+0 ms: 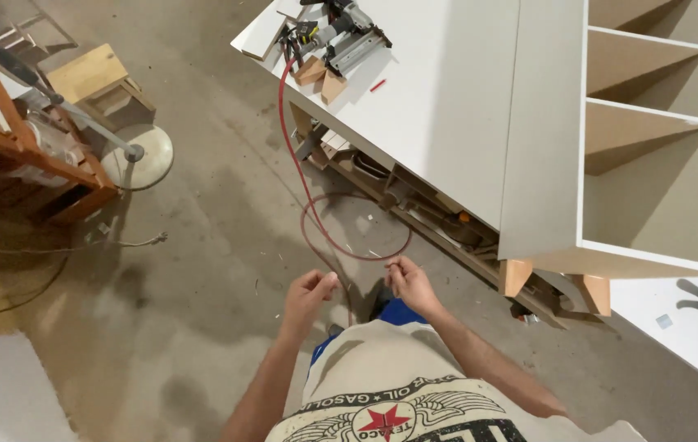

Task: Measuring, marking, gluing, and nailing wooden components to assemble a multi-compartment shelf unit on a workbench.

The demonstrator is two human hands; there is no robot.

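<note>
**A:** Status on the hose?

**B:** Both my hands are on the thin red rubber air hose (pixel 306 192). Left hand (pixel 310 295) is pinched around it at waist height, right hand (pixel 409 282) grips the same line just beside it, fingers closed. One loop (pixel 357 229) is formed, lying on the grey concrete floor (pixel 202 245) just ahead of my hands.

**A:** How much is left?

**B:** I'd judge most of it. Past the loop the hose runs up, well ahead of my hands, to the grey pneumatic nail gun (pixel 341 37) on the white workbench top (pixel 439 90). That stretch is uncoiled, and the gun looks connected.

**A:** Any packages, labels or signs?

**B:** Hardly any. A small red strip (pixel 378 85) lies on the bench near the gun; can't tell what it is. Small pale wooden wedge blocks (pixel 321 78) are beside it. The white cabinet carcass with open compartments (pixel 652 131), ahead to my right, is bare. A plain wooden box (pixel 99 82) is far ahead to my left, unmarked.
</note>
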